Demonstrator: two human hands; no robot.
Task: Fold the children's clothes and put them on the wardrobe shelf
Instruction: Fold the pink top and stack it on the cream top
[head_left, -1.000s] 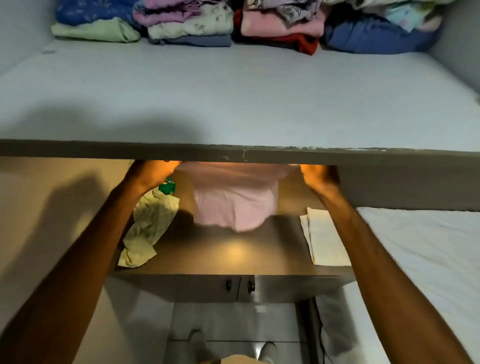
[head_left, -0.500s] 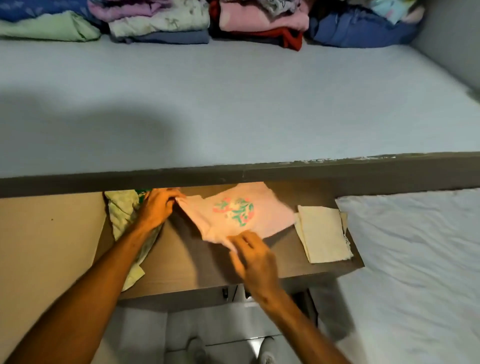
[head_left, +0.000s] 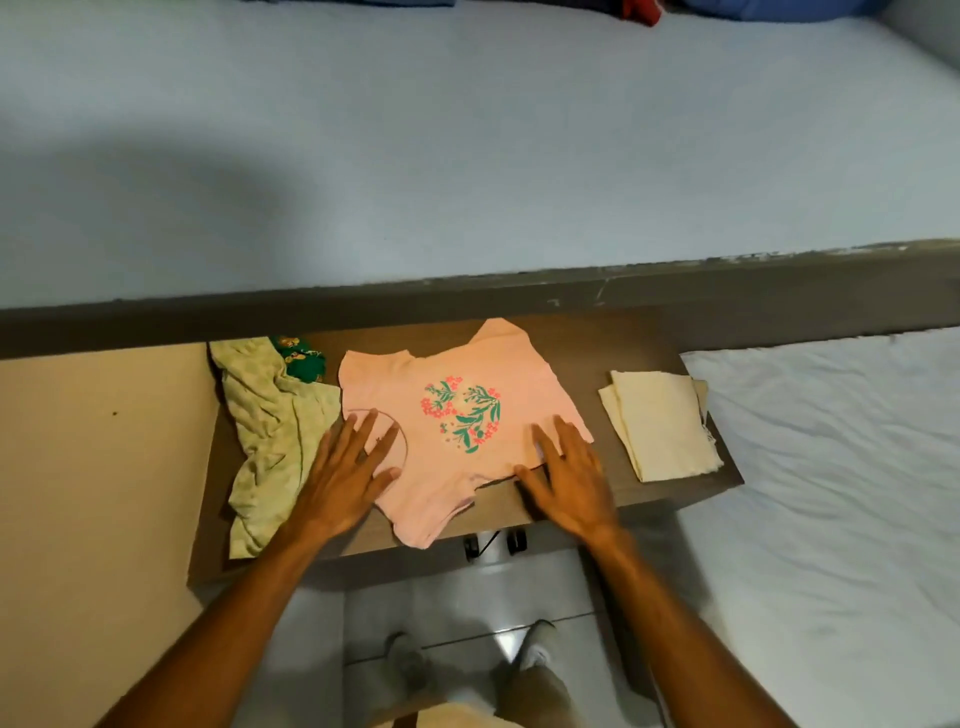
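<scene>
A pink children's T-shirt (head_left: 457, 441) with a floral heart print lies spread flat, print up, on a brown cabinet top (head_left: 582, 343). My left hand (head_left: 348, 473) rests flat with fingers apart on the shirt's left edge near the neckline. My right hand (head_left: 566, 473) lies flat with fingers spread on the shirt's lower right part. Neither hand grips the cloth. The light wardrobe shelf (head_left: 467, 156) stretches above, with only the edges of stacked clothes (head_left: 644, 10) showing at the top of the frame.
A crumpled pale green garment (head_left: 265, 452) with a dark green piece (head_left: 301, 358) lies left of the shirt. A folded cream cloth (head_left: 660, 426) sits at the right. A white bed (head_left: 831, 493) is at the right, a beige wall (head_left: 93, 493) at the left.
The pink shirt, held up by both hands a second ago, now lies flat on the cabinet top with both palms pressed on it. The view has tilted downward.
</scene>
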